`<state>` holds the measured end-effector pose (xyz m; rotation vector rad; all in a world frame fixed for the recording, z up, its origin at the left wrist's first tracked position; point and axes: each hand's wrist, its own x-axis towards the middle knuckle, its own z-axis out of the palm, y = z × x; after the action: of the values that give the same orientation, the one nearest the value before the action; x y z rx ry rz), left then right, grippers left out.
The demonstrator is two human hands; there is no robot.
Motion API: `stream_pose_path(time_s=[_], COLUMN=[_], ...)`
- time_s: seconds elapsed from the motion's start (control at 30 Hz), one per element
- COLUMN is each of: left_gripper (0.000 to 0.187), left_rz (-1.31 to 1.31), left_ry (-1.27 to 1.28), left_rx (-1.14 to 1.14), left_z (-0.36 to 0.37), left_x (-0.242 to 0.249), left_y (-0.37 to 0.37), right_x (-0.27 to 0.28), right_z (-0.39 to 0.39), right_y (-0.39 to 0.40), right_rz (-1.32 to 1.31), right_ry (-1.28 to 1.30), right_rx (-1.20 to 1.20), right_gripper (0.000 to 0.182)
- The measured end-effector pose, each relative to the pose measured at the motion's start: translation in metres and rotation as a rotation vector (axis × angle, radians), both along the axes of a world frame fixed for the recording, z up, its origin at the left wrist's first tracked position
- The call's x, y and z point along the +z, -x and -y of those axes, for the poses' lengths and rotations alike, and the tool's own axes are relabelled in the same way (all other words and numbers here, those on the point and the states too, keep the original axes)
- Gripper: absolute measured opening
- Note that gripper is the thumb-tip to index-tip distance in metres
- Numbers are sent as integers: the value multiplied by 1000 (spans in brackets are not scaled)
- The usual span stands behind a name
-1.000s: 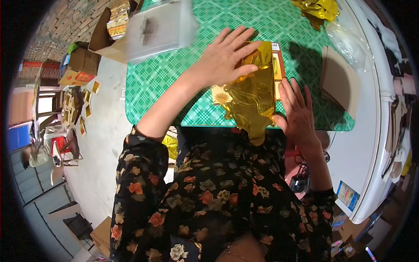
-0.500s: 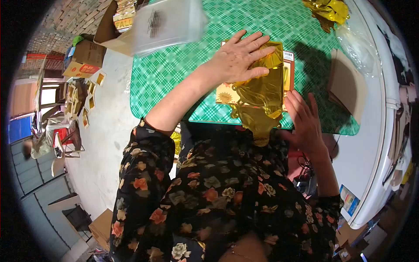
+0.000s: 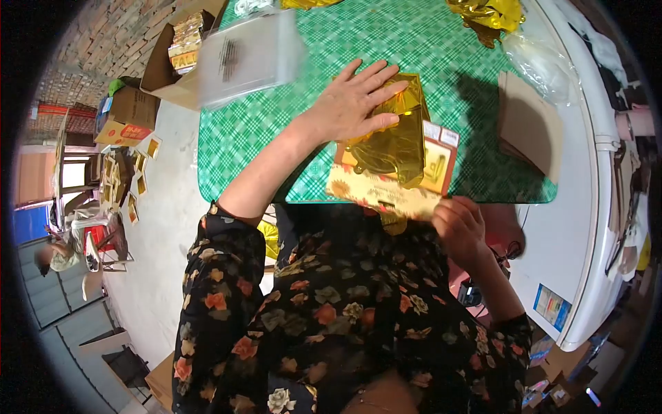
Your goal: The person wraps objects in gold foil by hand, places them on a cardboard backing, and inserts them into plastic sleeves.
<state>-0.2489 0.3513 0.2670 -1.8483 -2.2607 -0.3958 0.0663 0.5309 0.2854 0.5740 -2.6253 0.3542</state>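
Note:
My left hand (image 3: 358, 103) lies flat with fingers spread, pressing on a folded gold foil balloon (image 3: 402, 141) on the table. Beneath the foil is a printed cardboard card (image 3: 376, 192) in cream and brown, with a leaf pattern along its near strip. My right hand (image 3: 458, 226) pinches the near right corner of this card, which tilts over the table's near edge. A narrow gold end of the foil (image 3: 393, 223) hangs below the card, past the edge.
The table has a green checked cover (image 3: 331, 48). Clear plastic bags (image 3: 248, 55) lie at the far left, beside an open carton (image 3: 185, 52). On the right are brown cardboard sheets (image 3: 527, 124), a crumpled clear bag (image 3: 541, 69) and more gold foil (image 3: 486, 17).
My right hand has moved toward me and closed on the card's corner. The card's near side has shifted toward me, out from under the foil. My left hand stays pressed on the foil.

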Motion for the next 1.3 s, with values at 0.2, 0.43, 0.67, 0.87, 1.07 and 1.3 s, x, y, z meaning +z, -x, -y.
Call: stream_pose_path(time_s=[0.2, 0.43, 0.67, 0.87, 1.07, 1.3], left_gripper=[70, 71, 71, 69, 69, 68], left_rz=[-16, -2, -17, 42, 59, 141], left_ry=[11, 22, 38, 28, 16, 16], left_rx=[1, 13, 6, 7, 12, 28], left_z=[0, 0, 0, 6, 8, 7], left_x=[1, 1, 5, 13, 10, 14], left_y=[0, -1, -3, -13, -14, -15], right_x=[38, 72, 54, 26, 35, 27], right_z=[-26, -109, -160, -186, -121, -38], right_y=[-57, -63, 100, 248, 223, 118], right_rz=[26, -536, -338, -194, -492, 240], right_ry=[81, 828, 606, 738, 88, 350], right_rx=[-87, -673, -766, -812, -542, -319], right_gripper=[24, 25, 30, 28, 24, 14])
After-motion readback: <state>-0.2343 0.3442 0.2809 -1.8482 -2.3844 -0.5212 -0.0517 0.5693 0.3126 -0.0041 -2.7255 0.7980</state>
